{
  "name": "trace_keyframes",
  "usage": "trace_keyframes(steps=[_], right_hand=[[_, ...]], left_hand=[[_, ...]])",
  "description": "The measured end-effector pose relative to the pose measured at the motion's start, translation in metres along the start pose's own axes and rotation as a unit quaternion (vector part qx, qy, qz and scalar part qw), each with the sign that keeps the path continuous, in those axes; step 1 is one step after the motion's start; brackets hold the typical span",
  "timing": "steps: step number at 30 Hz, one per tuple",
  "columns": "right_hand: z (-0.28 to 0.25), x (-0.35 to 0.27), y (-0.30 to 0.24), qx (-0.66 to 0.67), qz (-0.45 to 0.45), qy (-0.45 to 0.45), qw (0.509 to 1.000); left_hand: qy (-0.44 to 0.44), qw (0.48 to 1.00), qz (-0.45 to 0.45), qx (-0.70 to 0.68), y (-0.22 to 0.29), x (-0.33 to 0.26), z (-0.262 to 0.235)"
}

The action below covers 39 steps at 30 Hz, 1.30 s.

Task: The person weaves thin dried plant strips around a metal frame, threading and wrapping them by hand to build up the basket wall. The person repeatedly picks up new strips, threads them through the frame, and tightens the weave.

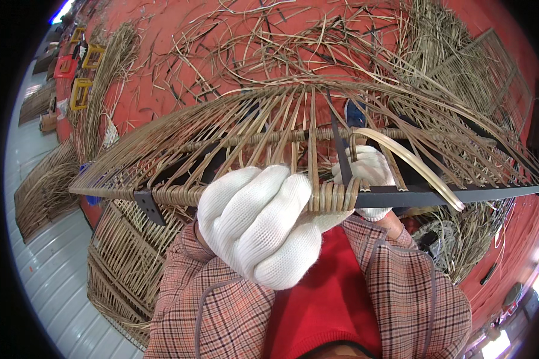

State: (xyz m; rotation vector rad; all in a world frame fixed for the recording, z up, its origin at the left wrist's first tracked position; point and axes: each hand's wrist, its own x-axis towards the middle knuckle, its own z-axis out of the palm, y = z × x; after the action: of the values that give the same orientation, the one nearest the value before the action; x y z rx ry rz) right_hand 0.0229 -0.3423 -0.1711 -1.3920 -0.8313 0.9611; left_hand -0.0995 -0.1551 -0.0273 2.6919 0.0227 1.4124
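Both my hands wear white knitted gloves. My left hand (257, 224) is closed round the front rim of a woven frame, over its tightly coiled rattan wrapping (332, 196). Behind the rim, partly hidden by the dark bare bar (401, 196), my right hand (370, 167) has its fingers curled in at a rattan strip. That pale rattan strip (410, 157) arches up beside the right fingers and over the bar, its cut end hanging in front. Many brown strands (221, 128) fan from the frame toward its far curved edge. A second wrapped bar (257, 139) crosses behind.
Loose rattan scraps (269, 42) litter the red floor (156, 72). Strand bundles (114, 60) lie at the left, with more piled far right. Woven panels (126, 257) lean at lower left near a pale corrugated surface (60, 275). Yellow crates (81, 93) stand at far left.
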Motion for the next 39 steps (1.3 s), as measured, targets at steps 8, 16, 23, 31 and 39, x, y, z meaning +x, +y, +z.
trace_keyframes(steps=[8,16,23,31,39], right_hand=[[-0.001,0.027,-0.022,-0.23,-0.224,0.058,0.945],[0.017,0.034,-0.028,-0.016,-0.179,0.208,0.961],[0.0,0.043,-0.025,-0.105,-0.3,0.159,0.935],[-0.001,0.032,-0.053,-0.262,-0.297,0.206,0.895],[-0.005,0.024,-0.065,-0.37,-0.38,0.206,0.822]], left_hand=[[0.013,0.999,0.033,0.025,-0.006,0.004,0.0],[-0.1,0.992,0.037,0.064,0.0,0.011,-0.015],[-0.159,0.986,0.041,0.04,-0.004,0.019,-0.018],[-0.117,0.992,0.035,0.042,-0.009,0.023,-0.006],[-0.174,0.984,-0.025,0.037,-0.008,0.037,-0.001]])
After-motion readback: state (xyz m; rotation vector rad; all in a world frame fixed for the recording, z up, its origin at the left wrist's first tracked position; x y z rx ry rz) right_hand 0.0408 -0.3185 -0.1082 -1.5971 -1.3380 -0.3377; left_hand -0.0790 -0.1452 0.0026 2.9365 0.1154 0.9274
